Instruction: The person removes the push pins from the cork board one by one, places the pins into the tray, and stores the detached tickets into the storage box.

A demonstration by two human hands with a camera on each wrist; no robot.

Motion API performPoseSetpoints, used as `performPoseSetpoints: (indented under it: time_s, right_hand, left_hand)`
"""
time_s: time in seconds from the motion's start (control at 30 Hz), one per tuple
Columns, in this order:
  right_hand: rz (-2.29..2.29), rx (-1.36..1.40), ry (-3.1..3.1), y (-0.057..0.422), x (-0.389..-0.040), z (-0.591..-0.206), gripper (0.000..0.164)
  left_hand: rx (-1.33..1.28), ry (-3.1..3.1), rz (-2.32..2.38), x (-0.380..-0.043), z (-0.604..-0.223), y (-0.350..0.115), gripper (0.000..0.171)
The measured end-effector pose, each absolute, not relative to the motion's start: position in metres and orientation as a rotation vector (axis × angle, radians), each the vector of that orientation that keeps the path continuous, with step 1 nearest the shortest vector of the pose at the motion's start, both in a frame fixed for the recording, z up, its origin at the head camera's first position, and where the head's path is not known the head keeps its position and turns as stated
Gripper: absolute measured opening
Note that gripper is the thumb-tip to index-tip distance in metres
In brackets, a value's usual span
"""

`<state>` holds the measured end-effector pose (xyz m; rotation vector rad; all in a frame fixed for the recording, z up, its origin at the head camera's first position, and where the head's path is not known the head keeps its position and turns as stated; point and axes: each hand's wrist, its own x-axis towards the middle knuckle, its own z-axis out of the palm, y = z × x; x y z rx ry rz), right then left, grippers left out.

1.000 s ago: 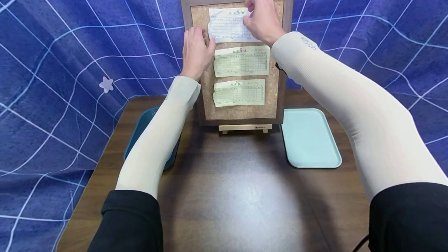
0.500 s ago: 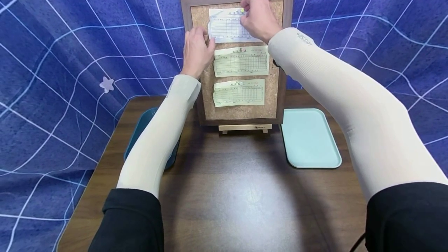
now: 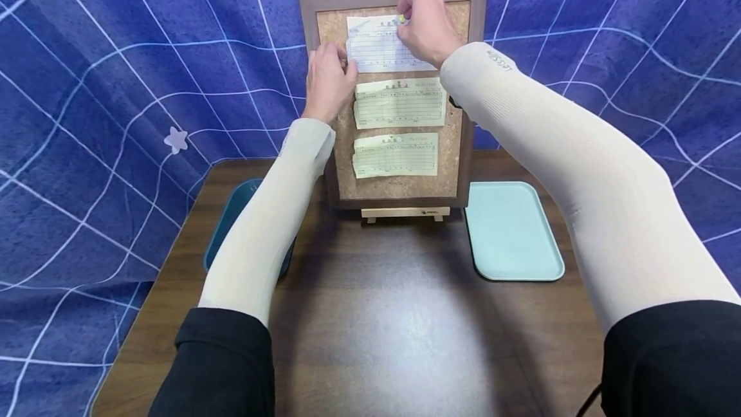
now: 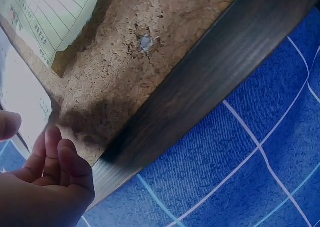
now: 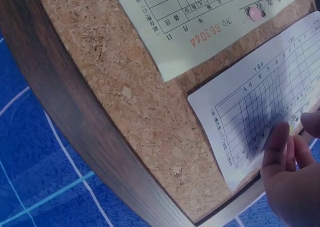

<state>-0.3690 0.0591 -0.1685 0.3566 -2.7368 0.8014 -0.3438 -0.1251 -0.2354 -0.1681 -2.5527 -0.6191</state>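
A white receipt slip (image 3: 376, 44) lies against the upper part of the framed cork board (image 3: 399, 187). At its top edge my right hand (image 3: 429, 27) pinches a yellow pushpin (image 3: 402, 18) between thumb and fingers. My left hand (image 3: 330, 81) is at the slip's left edge, fingers loosely bent by the frame and thumb near the lower left corner. The left wrist view shows the thumb (image 4: 9, 125) over the paper, apart from the fingers. Below hang two pale green slips: an upper one (image 3: 401, 105) with a pink pin (image 5: 255, 13), and a lower one (image 3: 396, 156).
The board stands on a small wooden easel (image 3: 405, 212) at the back of the brown table (image 3: 405, 314). A light blue tray (image 3: 514, 230) lies to the right. A dark teal bin (image 3: 234, 211) is partly behind my left forearm. A blue patterned curtain (image 3: 231, 69) hangs behind.
My right hand has shifted slightly left along the white slip's top edge, with the yellow pushpin at its fingertips. My left hand stays almost in place at the slip's left edge.
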Motion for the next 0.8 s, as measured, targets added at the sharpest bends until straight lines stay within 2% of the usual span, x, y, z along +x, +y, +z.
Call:
performPoseSetpoints:
  time_s: [0.57,0.8]
  right_hand:
    - [0.847,0.22,-2.719,0.055,-0.375,-0.165,0.029]
    - [0.814,0.203,-2.703,0.051,-0.377,-0.165,0.026]
  left_hand:
    - [-0.106,-2.561,-0.567,-0.352,-0.233,-0.115,0.018]
    - [-0.197,-2.546,-0.56,-0.356,-0.233,-0.117,0.02]
